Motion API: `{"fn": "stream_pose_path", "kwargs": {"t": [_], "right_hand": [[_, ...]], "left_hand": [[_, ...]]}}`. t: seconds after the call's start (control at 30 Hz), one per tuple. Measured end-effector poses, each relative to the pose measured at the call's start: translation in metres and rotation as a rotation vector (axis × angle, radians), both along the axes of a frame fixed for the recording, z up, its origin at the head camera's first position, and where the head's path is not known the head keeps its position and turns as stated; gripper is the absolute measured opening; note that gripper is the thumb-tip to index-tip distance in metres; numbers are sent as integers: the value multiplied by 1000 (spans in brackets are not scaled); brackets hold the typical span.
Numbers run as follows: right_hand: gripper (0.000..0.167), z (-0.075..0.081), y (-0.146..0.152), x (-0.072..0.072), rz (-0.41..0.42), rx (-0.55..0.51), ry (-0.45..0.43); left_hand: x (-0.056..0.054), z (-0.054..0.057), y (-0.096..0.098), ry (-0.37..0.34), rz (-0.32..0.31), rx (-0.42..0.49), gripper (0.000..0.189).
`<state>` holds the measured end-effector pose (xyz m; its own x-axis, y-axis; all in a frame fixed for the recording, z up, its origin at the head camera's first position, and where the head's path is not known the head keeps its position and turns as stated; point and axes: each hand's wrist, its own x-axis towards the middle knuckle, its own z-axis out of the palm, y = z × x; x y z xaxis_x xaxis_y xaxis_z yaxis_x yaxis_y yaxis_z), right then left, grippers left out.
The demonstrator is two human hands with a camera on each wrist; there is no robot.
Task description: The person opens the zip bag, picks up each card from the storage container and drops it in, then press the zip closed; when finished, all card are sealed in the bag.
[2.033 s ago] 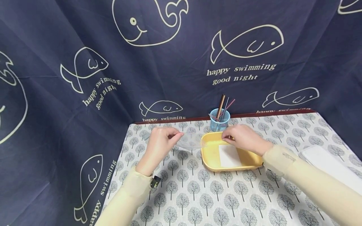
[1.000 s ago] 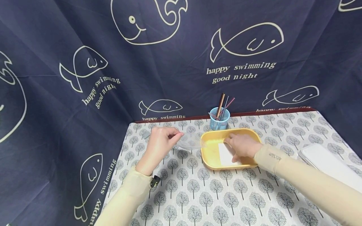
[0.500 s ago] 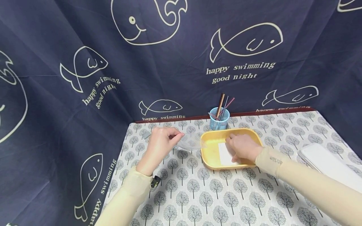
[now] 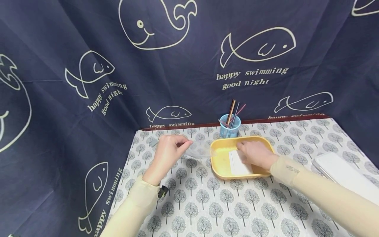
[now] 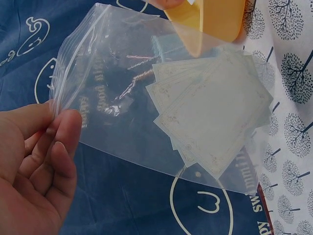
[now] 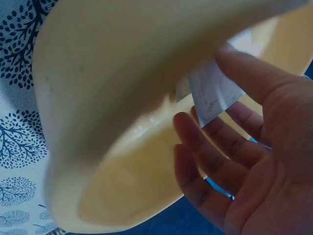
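My left hand (image 4: 170,148) pinches the zip edge of a clear zip-lock bag (image 5: 112,132) and holds it up left of the yellow tray (image 4: 220,166). Inside the bag, in the left wrist view, several pale square paper cards (image 5: 205,112) with patterned borders lie fanned. My right hand (image 4: 257,154) reaches into the tray over white cards (image 4: 239,168). The right wrist view shows that hand (image 6: 274,142) pinching a white card (image 6: 215,90) between thumb and fingers, one corner hanging below the thumb. Another card's edge shows behind it.
A blue mesh pencil cup (image 4: 229,128) with several pens stands behind the tray. A white flat box-like object (image 4: 346,172) lies at the right, and a small grey item (image 4: 153,143) lies at the back left. A dark blue curtain (image 4: 177,82) hangs behind the tree-patterned tablecloth (image 4: 204,204).
My right hand came down from the tray's back rim into it and now raises a card slightly off the others. The left hand and bag have stayed nearly still.
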<state>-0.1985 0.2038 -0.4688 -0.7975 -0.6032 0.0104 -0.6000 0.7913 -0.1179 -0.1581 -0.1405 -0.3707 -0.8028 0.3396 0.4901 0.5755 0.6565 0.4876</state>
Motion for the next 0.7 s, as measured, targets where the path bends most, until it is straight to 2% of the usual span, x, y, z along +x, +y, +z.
{"fn": "stream_pose_path", "kwargs": {"t": [0.1,0.23,0.4,0.53,0.7], "right_hand": [[29,3,0,-2,-8,-35,8],[21,7,2,-5,-3,-27,53],[30,13,6,-4,20,-57,63],[21,21,9,-3,30,-104,-31],[10,36,13,-3,51,-147,-194]], "left_hand": [[0,0,0,-1,1,-1,6],[1,1,0,-3,4,1,6],[0,0,-1,-7,7,-3,6],[0,0,-1,-7,9,-1,7],[0,-2,-2,-1,5,-1,7]]}}
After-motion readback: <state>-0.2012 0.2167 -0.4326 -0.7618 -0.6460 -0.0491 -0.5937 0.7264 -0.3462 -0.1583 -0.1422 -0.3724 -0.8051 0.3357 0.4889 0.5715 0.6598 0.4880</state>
